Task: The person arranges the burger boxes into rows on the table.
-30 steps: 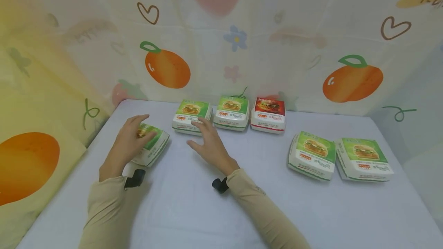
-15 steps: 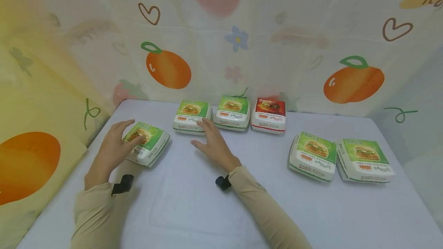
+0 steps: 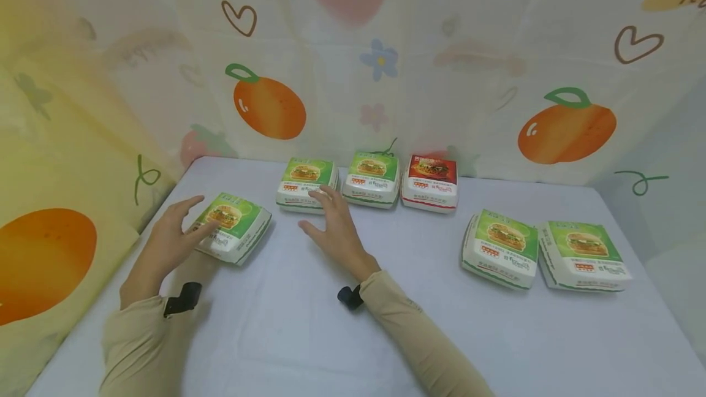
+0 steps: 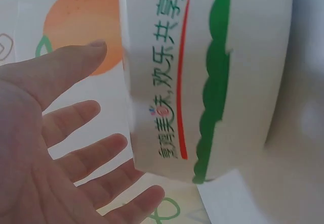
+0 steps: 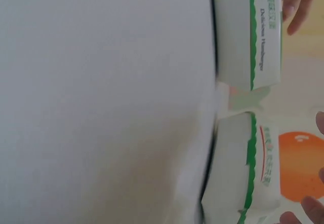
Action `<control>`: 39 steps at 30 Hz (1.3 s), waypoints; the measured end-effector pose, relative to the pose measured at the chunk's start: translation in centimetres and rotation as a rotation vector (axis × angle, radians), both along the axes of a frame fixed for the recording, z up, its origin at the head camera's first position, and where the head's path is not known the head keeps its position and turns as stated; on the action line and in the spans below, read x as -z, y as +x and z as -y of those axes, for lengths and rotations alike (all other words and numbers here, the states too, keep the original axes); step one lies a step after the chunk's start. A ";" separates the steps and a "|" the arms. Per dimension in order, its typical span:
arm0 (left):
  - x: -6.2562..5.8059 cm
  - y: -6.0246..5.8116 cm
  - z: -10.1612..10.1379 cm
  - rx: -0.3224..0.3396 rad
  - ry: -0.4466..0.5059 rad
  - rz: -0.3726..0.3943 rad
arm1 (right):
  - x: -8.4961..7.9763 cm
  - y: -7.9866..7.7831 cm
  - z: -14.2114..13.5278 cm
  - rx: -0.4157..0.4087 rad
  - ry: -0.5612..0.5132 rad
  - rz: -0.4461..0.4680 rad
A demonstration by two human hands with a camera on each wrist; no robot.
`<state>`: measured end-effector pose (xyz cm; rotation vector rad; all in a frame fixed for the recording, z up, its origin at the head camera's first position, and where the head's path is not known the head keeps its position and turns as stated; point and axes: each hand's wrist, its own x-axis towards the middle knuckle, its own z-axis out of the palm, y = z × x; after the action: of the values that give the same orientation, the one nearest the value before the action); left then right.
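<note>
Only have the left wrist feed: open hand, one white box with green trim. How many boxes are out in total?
Observer: Six in the head view, counting your box.
Operator: All green like mine?
Observer: No. There's one red-topped box, rightmost of three along the far side of the table.
Operator: Right hand?
Observer: Open, and in the head view it partly overlaps the leftmost of those three, a green-topped box. I can't tell if it touches.
</note>
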<state>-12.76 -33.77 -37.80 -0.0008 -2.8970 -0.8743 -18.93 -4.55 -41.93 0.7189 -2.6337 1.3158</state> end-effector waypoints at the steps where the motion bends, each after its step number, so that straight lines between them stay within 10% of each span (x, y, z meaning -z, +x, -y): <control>1: 0.0 0.0 0.1 -0.001 -0.002 0.002 | -0.1 0.2 0.1 -0.003 -0.006 0.001; 39: 1.4 0.6 0.3 -0.047 0.075 0.129 | 0.8 4.4 6.6 -0.282 0.039 0.238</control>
<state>-12.21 -34.05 -39.15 0.1352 -2.9655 -1.0099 -14.54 -11.10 -42.76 1.0317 -2.8304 1.5084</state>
